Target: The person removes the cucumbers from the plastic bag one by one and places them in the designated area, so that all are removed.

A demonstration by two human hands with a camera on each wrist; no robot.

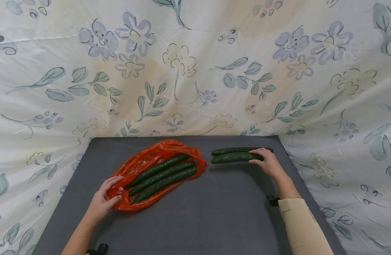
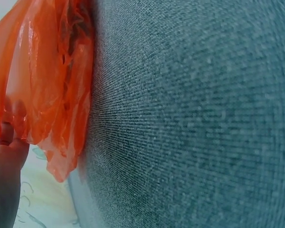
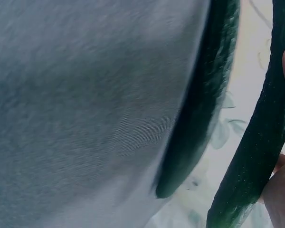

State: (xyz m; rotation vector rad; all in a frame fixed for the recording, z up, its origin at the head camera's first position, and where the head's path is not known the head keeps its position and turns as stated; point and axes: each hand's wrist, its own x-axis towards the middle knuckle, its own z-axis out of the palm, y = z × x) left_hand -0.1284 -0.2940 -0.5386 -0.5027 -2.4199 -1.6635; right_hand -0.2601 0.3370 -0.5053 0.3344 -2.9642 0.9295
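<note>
I am looking down at a dark grey mat (image 1: 214,212) that is lying in front of a draped flowered sheet (image 1: 195,71). My right hand (image 1: 268,163) is reaching to the far right part of the mat, where two cucumbers are lying side by side and touching along their length. The near cucumber (image 1: 233,157) is long, slim and dark green, with a bumpy, speckled skin and a blunt rounded tip. My fingers are curling over its right end and my thumb is closing in from the near side, so I am gripping it. In the right wrist view this cucumber (image 3: 256,156) is showing fine pale dots on its skin, and it seems to be sitting a little above the mat, though I cannot tell that for sure. The far cucumber (image 1: 236,150) is resting just behind it, untouched by the hand as far as I can see.

My left hand (image 1: 102,202) is pinching the near left edge of an orange plastic bag (image 1: 141,161), thumb and fingers closing on the thin, shiny, crinkled film. The bag is lying flat on the left half of the mat, and three more cucumbers (image 1: 161,175) are lying on it in a slanted row, close together.
</note>
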